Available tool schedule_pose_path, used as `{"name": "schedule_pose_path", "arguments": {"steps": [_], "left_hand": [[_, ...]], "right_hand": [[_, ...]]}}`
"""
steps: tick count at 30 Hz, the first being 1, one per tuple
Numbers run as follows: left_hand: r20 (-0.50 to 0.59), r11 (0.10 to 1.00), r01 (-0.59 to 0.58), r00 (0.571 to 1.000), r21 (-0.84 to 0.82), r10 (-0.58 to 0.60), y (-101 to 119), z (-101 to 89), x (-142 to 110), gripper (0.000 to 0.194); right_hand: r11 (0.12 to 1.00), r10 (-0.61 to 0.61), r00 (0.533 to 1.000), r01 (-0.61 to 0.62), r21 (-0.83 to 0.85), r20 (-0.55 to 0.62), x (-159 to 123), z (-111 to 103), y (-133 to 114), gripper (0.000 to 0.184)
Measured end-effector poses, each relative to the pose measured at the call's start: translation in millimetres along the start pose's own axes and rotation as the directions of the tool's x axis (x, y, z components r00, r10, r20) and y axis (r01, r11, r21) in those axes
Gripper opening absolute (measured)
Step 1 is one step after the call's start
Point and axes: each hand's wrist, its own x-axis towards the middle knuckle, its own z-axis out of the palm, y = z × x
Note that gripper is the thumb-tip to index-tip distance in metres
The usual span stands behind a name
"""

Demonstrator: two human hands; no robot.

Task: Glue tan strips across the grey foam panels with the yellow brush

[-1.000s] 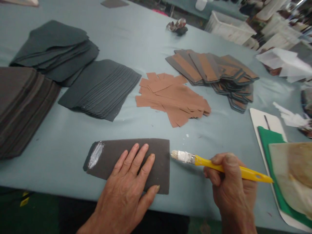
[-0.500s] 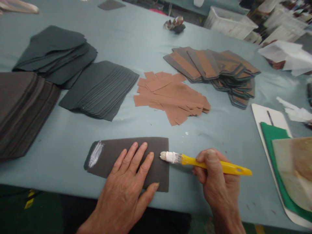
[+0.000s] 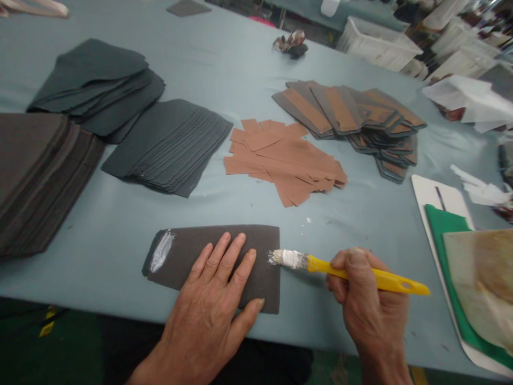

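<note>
Dark grey sheet [image 3: 176, 256], flat on a pale blue-grey table cover [image 3: 308, 230], near the table's front edge, with a white smear [image 3: 161, 251] at its 9 o'clock end; left hand [image 3: 204, 326] spread palm down, fingers apart, pressing on the sheet's middle; right hand [image 3: 364, 305] closed around a yellow-handled brush [image 3: 396, 282], handle gripped between thumb and fingers; white-coated bristles [image 3: 287, 259] at the sheet's 3 o'clock edge, a little white on the sheet there; from the sheet, at 3 o'clock, a green mat [image 3: 441, 230] on a white board [image 3: 436, 192], partly under a beige sheet [image 3: 481, 283]; at 9 o'clock, a tall stack of brownish-grey sheets [image 3: 40, 176]; at 11 o'clock, fanned dark grey sheets [image 3: 168, 144]; at 1 o'clock, loose tan strips [image 3: 280, 160]; at 2 o'clock, overlapping grey pieces with tan faces [image 3: 344, 112]; at 10 o'clock, a second dark fan [image 3: 96, 85]; farthest, at 12 o'clock, a small crumpled bundle [image 3: 290, 43]; at 1 o'clock, a white crate [image 3: 377, 48].
</note>
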Motion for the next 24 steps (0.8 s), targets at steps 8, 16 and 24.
{"name": "schedule_pose_path", "arguments": {"steps": [8,16,24], "left_hand": [[0.004,1.000,0.003,1.000,-0.006,-0.003,-0.4,-0.4,0.4,0.052],[0.009,1.000,0.001,1.000,0.005,-0.001,-0.8,2.1,-0.4,0.054],[0.007,1.000,-0.004,1.000,0.004,0.004,-1.0,0.0,1.3,0.053]], "right_hand": [[1.000,-0.022,0.999,0.022,-0.019,0.027,-0.8,3.1,-3.8,0.049],[0.998,-0.057,0.998,0.058,-0.023,0.029,0.0,5.5,-3.4,0.053],[0.999,-0.038,0.999,0.038,-0.034,-0.011,-0.5,-0.2,0.0,0.051]]}}
